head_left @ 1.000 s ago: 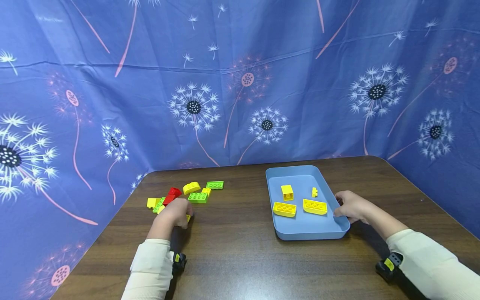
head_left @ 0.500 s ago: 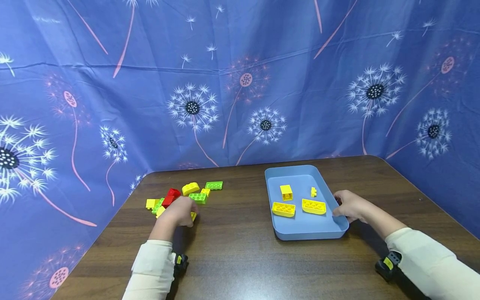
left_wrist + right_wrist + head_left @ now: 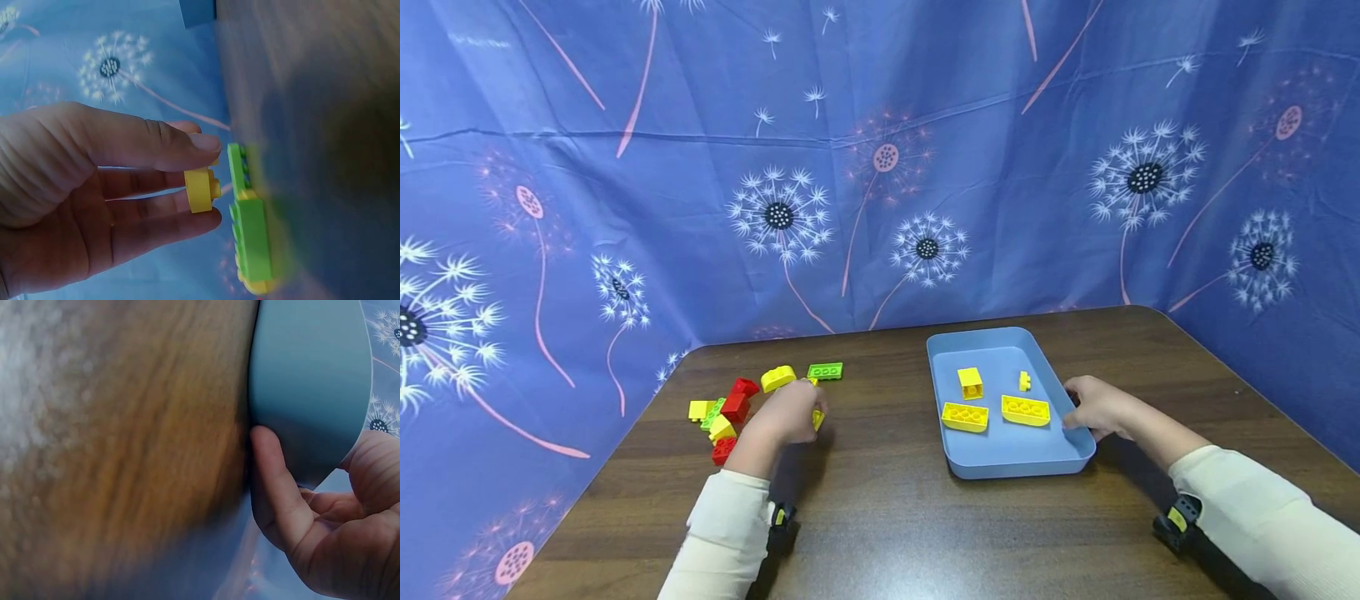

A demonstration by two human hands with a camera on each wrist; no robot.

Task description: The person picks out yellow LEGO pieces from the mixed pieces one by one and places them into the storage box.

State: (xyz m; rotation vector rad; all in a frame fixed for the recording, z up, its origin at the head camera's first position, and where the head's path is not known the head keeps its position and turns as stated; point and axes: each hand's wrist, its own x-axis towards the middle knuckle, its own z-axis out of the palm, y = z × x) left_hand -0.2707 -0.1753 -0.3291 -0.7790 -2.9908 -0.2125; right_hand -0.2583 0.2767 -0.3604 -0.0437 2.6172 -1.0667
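Note:
My left hand (image 3: 784,415) pinches a small yellow building brick (image 3: 199,189) between thumb and fingers, held just above the table. Green bricks (image 3: 255,240) lie close beyond it in the left wrist view. In the head view, red bricks (image 3: 735,407) and a curved yellow brick (image 3: 778,377) are scattered around that hand. On the right, my right hand (image 3: 1099,408) grips the side wall of a blue tray (image 3: 1015,455), thumb at the rim and fingers outside and low. Inside the tray are several yellow bricks (image 3: 1026,410), lying apart from each other.
The brown wooden table (image 3: 880,517) ends at a blue curtain (image 3: 880,208) with a dandelion print, hanging behind and at both sides. A flat green brick (image 3: 826,371) lies farther back than the left hand.
My left hand has moved to the right, carrying the yellow brick and uncovering red and yellow bricks behind it. The right hand keeps its grip on the tray, which has not visibly moved.

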